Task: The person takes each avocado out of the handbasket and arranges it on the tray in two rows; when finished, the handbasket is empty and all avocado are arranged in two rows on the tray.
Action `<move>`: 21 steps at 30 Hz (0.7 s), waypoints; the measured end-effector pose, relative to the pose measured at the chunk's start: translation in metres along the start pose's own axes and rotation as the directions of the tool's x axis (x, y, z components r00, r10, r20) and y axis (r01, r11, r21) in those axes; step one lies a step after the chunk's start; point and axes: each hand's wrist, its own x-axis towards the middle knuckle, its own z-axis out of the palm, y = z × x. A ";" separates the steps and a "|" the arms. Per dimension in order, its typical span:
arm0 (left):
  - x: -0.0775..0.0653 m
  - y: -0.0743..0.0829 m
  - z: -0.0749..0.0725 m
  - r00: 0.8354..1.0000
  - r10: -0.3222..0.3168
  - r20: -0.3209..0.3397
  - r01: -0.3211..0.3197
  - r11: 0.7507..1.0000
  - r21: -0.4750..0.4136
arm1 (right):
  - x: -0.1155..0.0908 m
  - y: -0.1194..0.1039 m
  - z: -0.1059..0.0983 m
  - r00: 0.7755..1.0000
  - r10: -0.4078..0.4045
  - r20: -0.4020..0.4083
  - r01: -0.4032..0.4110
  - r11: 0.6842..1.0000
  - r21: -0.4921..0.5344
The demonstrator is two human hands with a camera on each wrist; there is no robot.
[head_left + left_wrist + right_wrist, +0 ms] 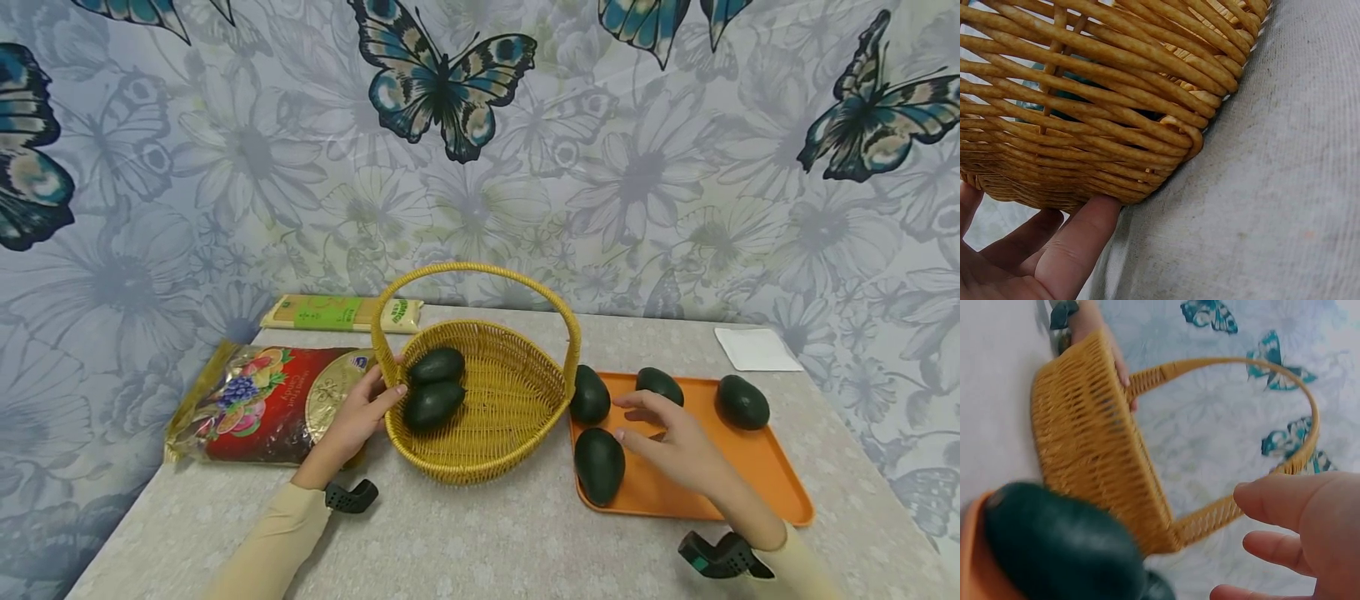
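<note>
A yellow wicker basket (495, 400) with an arched handle holds two dark green avocados (435, 406) on its left side. My left hand (362, 417) grips the basket's left rim beside the handle's foot, with the thumb over the edge and fingers against the outer weave. Over the orange tray (720, 467), my right hand (675, 437) has its thumb and fingers spread, and nothing is between them. Close to those fingertips lie one avocado (600, 467) at the tray's near left corner and another avocado (590, 395) next to the basket.
Two more avocados, a middle one (660, 386) and a right one (742, 402), sit along the tray's far side. Left of the basket lies a red candy bag (277, 404), with a green-labelled packet (337, 313) behind it. White paper (757, 349) is at the back right.
</note>
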 end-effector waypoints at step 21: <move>0.001 -0.003 -0.001 1.000 0.013 0.010 -0.013 1.000 -0.022 | 0.076 -0.088 0.073 0.932 -0.187 0.310 0.158 0.981 0.116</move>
